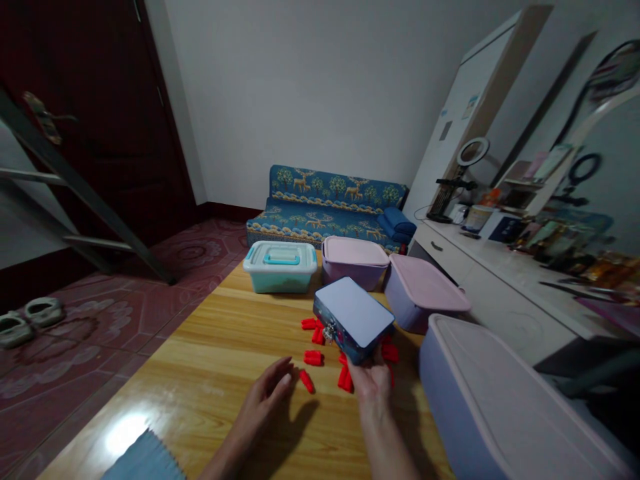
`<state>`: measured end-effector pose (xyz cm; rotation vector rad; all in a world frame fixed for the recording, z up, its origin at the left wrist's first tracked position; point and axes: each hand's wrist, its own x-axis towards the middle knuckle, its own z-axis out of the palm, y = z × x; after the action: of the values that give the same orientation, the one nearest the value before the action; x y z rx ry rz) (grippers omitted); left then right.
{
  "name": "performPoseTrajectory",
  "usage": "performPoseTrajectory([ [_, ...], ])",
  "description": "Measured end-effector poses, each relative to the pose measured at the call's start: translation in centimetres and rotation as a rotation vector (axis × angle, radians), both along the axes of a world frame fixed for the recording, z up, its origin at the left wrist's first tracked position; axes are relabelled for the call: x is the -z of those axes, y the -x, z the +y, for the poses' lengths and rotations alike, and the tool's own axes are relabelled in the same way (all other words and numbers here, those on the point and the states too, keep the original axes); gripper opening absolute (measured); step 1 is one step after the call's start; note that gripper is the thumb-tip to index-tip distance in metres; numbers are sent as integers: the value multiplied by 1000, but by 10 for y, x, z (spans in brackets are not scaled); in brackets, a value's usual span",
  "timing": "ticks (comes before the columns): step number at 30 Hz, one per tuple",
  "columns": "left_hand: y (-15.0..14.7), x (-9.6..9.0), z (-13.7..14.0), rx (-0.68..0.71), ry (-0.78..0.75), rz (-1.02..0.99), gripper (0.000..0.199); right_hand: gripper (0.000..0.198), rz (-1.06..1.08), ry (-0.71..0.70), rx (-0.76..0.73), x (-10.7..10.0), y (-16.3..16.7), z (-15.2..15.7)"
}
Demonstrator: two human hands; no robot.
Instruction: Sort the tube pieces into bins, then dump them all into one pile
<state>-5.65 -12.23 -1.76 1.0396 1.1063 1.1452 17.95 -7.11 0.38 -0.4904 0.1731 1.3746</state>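
Note:
My right hand grips a dark blue case with a pale lid by its near edge, holding it tilted above the table. A shiny metal latch or charm hangs at the case's left front corner. Small red pieces are scattered on the wood under and around the case; some are partly hidden by it and by my hand. My left hand hovers low over the table, fingers apart and slightly curled, with nothing in it. A single red piece lies just right of its fingertips.
At the table's far edge stand a mint box with a handled lid and a lidded purple box. Two more purple boxes line the right side. A blue cloth lies at the near left. Beyond are a sofa and a dresser.

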Motion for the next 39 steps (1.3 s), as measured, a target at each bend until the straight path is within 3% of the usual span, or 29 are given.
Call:
performPoseTrajectory([
  [10,-1,5,-2,-15,33,-100,68,30,-138,-206,-8,2,-10,4],
  [19,1,7,-1,6,14,-93,66,40,-35,-136,-12,-30,-5,-3],
  [27,-1,1,-2,-5,21,-113,68,37,-106,-142,-31,-44,-8,-4],
  [34,-1,7,-2,9,8,-131,65,29,-129,-221,-37,-55,-17,-7],
  [39,-1,6,-3,-2,-1,-113,64,31,-94,-293,-90,-74,-25,-10],
])
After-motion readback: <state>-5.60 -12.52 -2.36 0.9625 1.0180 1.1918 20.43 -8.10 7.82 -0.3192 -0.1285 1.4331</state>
